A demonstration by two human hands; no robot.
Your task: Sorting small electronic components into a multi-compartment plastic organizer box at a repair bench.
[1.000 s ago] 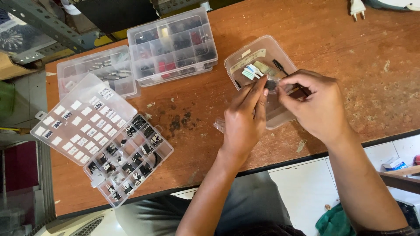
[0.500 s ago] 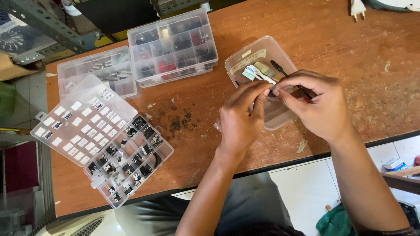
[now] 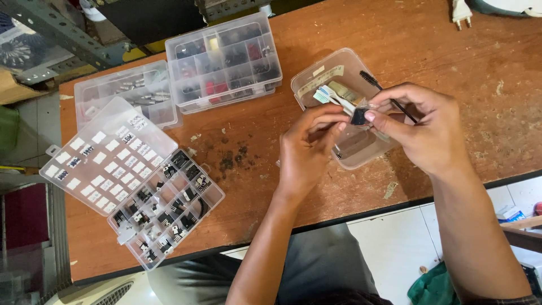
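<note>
Two hands meet over the brown wooden workbench (image 3: pixel 451 51), and around them sit four clear plastic boxes: the open compartment organizer (image 3: pixel 132 181) with its labelled lid laid back at the near left, a closed one (image 3: pixel 121 99) behind it, a stacked parts box (image 3: pixel 223 56) with red and black bits, and the open tub (image 3: pixel 344 107) right under the action. Inside that tub lies a toothbrush (image 3: pixel 330 97), and a slim black brush (image 3: pixel 387 96) crosses its rim. Now the pinch: the right hand (image 3: pixel 429 133) has thumb and forefinger closed on a small black component (image 3: pixel 358 117), held just above the tub. The left hand (image 3: pixel 307 149) comes in from the left, fingers curled, tips touching the same piece.
</note>
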